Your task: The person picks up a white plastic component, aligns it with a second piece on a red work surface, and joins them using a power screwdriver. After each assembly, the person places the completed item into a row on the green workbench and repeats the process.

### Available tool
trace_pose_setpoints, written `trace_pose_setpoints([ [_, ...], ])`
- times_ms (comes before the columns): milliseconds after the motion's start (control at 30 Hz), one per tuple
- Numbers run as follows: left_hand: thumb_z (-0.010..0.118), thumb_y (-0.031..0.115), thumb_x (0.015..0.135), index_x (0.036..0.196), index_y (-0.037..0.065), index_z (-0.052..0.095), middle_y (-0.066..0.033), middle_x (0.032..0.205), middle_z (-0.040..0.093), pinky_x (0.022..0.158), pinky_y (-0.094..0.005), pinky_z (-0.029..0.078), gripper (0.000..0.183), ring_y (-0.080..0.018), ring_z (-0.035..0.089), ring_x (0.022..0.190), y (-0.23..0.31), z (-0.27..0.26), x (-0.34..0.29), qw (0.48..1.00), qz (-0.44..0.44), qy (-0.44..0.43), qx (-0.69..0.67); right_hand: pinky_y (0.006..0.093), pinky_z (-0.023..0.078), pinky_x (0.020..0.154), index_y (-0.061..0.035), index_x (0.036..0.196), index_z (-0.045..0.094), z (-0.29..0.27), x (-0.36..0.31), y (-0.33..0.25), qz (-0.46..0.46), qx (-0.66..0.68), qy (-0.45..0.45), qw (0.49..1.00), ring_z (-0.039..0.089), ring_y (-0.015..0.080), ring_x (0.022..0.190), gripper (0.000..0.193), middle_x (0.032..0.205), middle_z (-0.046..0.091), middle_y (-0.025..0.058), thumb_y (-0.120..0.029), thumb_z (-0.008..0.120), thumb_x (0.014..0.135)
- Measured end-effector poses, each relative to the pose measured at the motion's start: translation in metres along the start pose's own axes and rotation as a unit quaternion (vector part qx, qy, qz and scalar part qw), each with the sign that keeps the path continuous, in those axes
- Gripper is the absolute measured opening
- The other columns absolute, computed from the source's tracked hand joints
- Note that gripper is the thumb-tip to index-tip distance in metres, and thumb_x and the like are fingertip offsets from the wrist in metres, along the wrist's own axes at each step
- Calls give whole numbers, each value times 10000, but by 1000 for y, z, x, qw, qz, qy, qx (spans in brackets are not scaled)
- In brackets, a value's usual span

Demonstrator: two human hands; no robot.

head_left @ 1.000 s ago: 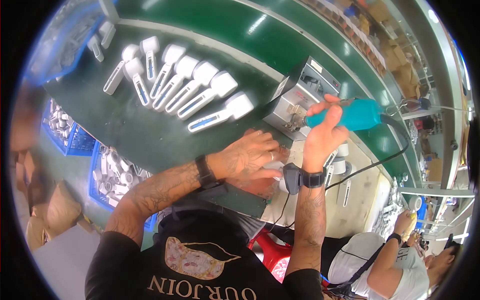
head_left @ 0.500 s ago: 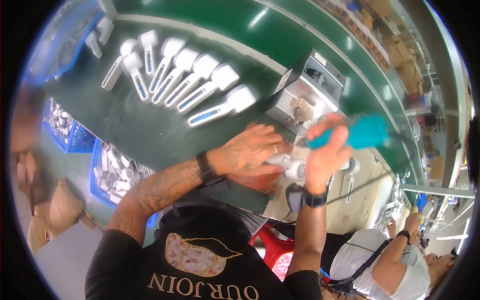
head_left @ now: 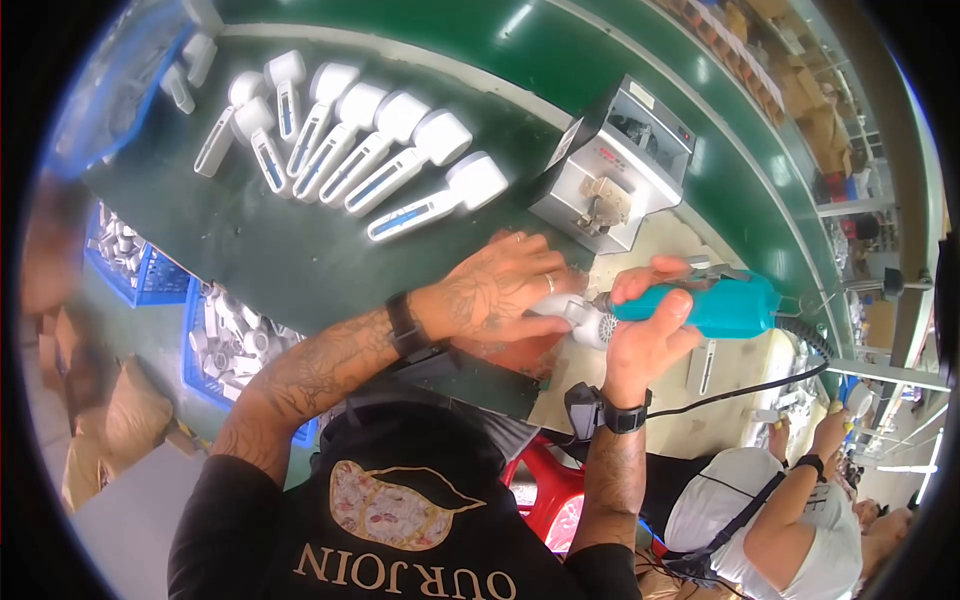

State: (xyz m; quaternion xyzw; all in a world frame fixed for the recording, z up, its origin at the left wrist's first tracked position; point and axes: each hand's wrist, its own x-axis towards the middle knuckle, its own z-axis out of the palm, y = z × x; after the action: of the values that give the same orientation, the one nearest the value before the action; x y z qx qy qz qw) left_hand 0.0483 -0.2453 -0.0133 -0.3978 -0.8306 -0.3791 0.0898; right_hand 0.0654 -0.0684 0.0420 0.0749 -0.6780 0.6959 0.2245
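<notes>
My left hand (head_left: 503,290) is closed round a small white plastic part (head_left: 588,326) with a round slotted grille; the fingers hide much of it. In my right hand (head_left: 645,340) lies a teal electric screwdriver (head_left: 728,306), held level with its cord trailing right. Its tip meets the white part beside my left fingers, though the exact contact is hidden. Ahead and left, several white handled devices (head_left: 475,182) with round heads and blue strips in their handles are fanned out on the green mat (head_left: 290,250).
A grey metal machine (head_left: 610,175) stands just beyond my hands. Blue crates (head_left: 165,280) of white parts sit lower left. Another white handle piece (head_left: 707,367) lies right of my right hand. A co-worker (head_left: 725,510) sits at the right, near a red stool (head_left: 552,497).
The screwdriver has come down and levelled out, its tip now at the white part. My right hand has dropped with it, while my left hand stays nearly in place.
</notes>
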Motion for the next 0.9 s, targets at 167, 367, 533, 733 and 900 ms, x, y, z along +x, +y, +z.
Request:
trace_pose_setpoints([
  [167, 652, 405, 880, 1149, 82, 645, -55, 1007, 579, 834, -403, 428, 421, -241, 513, 968, -2, 1, 0, 999, 4, -28, 22, 320, 454, 568, 38, 1053, 497, -1, -3, 7, 4, 8, -12, 1000, 540, 194, 625, 486, 703, 531, 91, -442, 553, 996],
  [367, 641, 391, 896, 1164, 72, 626, -64, 1021, 575, 839, -409, 423, 417, -252, 508, 965, 1, -1, 2, 999, 16, -15, 24, 332, 457, 561, 10, 970, 476, -3, -3, 13, 7, 31, -22, 999, 521, 197, 609, 423, 691, 509, 87, -407, 543, 1007],
  [533, 635, 387, 902, 1156, 63, 621, -69, 1014, 573, 848, -407, 420, 412, -255, 508, 956, 1, 1, 2, 999, 14, -3, 32, 337, 456, 560, 1, 952, 469, 0, -4, 13, 17, 29, -19, 999, 515, 192, 605, 430, 698, 506, 85, -420, 538, 1009],
  [733, 652, 416, 874, 1084, 62, 633, -76, 993, 570, 825, -411, 437, 411, -265, 509, 949, 0, 0, 2, 1000, 0, -23, 11, 317, 464, 605, 33, 1061, 505, 3, 9, 3, 47, -15, -21, 999, 546, 193, 651, 477, 726, 538, 85, -442, 510, 1022],
  [900, 647, 372, 869, 1069, 76, 636, -71, 974, 559, 803, -412, 443, 358, -265, 507, 940, 1, -2, -1, 999, 20, 29, -1, 298, 477, 634, 43, 1127, 517, 34, 50, -5, -42, -58, 3, 997, 583, 164, 697, 437, 767, 588, 65, -383, 456, 1048],
])
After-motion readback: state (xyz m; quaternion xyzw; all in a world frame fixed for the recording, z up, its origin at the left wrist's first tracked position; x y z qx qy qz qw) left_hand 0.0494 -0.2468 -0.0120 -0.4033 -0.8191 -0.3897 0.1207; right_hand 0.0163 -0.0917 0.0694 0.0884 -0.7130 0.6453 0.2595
